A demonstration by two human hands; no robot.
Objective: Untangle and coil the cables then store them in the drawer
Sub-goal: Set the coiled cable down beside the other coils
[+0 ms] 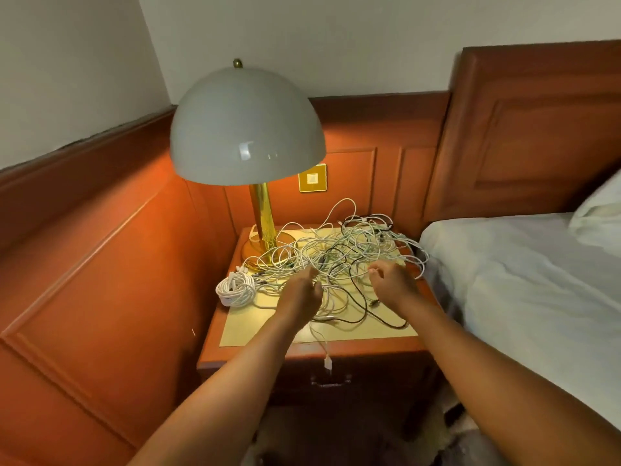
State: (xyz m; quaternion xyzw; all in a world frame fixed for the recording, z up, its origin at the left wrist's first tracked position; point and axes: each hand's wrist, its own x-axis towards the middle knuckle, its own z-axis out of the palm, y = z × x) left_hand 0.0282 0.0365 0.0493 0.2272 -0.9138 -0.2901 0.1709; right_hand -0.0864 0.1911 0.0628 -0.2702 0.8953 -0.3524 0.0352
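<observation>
A tangled heap of white and black cables [349, 250] covers the top of the wooden nightstand [235, 331]. One white cable lies coiled [235, 289] at the left edge of the top. A white plug end [327, 363] hangs over the front edge above the shut drawer and its dark handle [331, 381]. My left hand [299, 295] reaches into the heap and pinches a white strand. My right hand [391, 280] hovers over the heap's right side with curled fingers pinching a thin strand.
A lamp with a white dome shade [247, 129] and brass stem [263, 220] stands at the nightstand's back left. A bed with white sheets [521, 280] and a pillow [601, 210] lies close on the right. Wood wall panels enclose the left and back.
</observation>
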